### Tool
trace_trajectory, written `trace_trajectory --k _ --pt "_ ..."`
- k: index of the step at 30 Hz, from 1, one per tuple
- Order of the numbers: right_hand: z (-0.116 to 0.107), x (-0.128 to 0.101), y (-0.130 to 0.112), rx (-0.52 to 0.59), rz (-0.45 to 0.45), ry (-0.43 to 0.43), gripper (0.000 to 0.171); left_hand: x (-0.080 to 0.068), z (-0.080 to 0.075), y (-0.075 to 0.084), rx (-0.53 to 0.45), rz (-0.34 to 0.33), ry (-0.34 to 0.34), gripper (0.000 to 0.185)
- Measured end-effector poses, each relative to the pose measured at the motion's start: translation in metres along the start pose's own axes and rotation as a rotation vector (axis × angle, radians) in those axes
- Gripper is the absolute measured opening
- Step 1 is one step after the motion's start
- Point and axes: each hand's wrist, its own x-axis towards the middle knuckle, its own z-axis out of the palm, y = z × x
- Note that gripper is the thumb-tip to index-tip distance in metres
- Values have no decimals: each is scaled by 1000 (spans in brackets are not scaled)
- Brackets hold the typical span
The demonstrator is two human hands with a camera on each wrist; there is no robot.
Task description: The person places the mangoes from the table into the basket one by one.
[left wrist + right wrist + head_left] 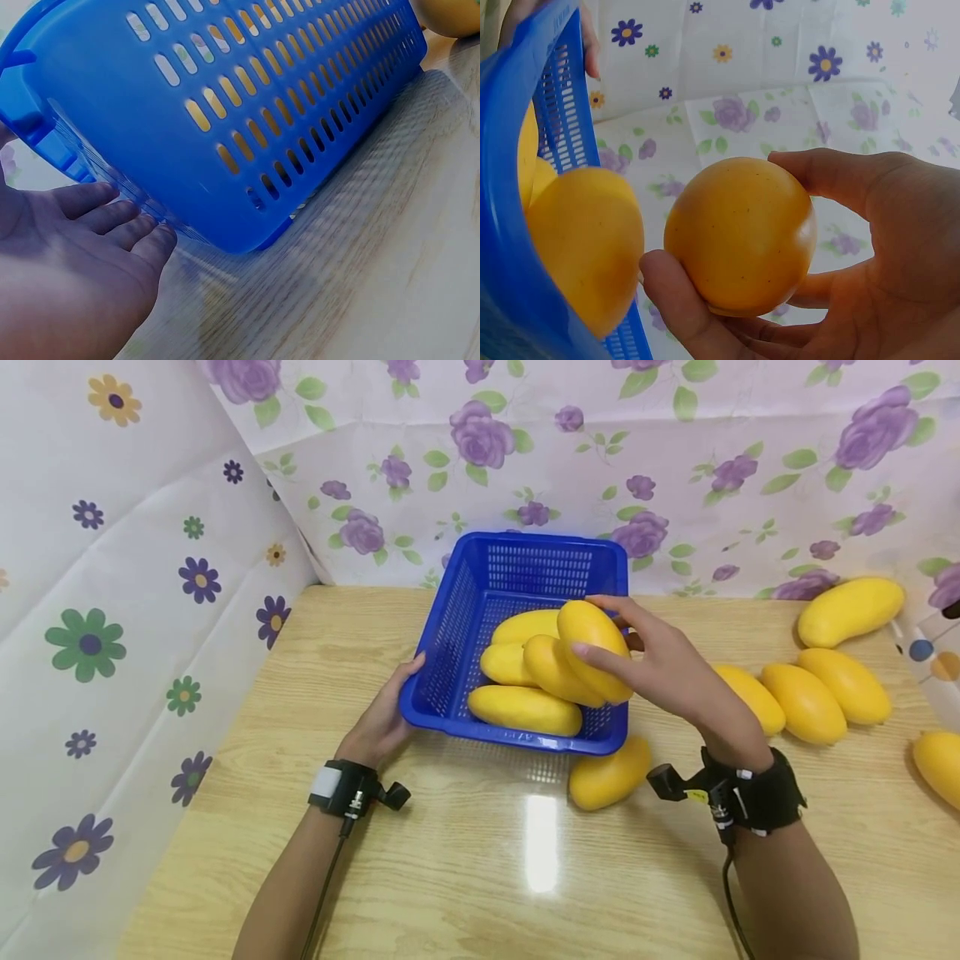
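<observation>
The right hand curves thumb and fingers around a smooth yellow oval mango, apparently for security, over the blue perforated plastic basket's right side. The left hand grips its left rim, seemingly steadying it.

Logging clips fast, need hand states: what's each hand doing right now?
Left hand: holding the blue basket by its side, thumb at the rim.
Right hand: holding a yellow mango between thumb and fingers.
</observation>
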Motion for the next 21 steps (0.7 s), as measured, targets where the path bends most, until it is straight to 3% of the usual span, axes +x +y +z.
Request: trace_trajectory --k 7,15,21 --pt "13 0 -7 -7 -71 -2 65 0 1 0 4 2 5 68" --pt "36 6 -12 12 -211 2 65 2 0 0 24 7 10 68" --pt "53 6 -16 -16 -240 6 70 0 0 0 32 -5 13 68"
